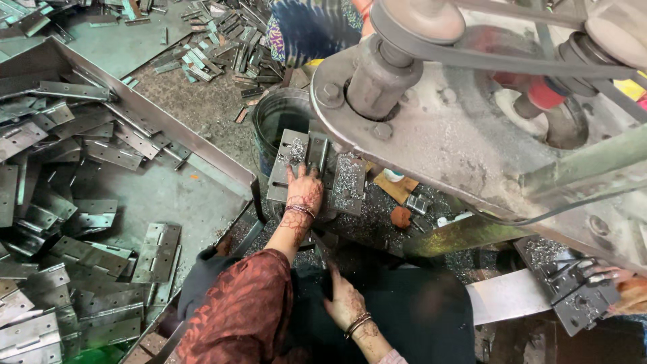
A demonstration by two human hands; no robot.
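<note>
My left hand (304, 191), henna-patterned with bangles at the wrist, lies flat with its fingers spread on a grey metal hinge plate (288, 162) on the machine bed. Metal shavings (347, 178) cover the plates beside it. A heavy spindle (377, 77) of the belt-driven machine hangs just above and to the right. My right hand (345, 301) rests lower down on dark cloth (418, 303) over my lap, fingers curled at a dark edge. What it holds is unclear.
A big sheet-metal tray (168, 195) at the left holds several loose hinge plates (156, 253). A dark bucket (276, 118) stands behind the bed. At the right edge another person's hand (630, 291) holds hinge plates (573, 290). More hinges litter the floor (216, 40).
</note>
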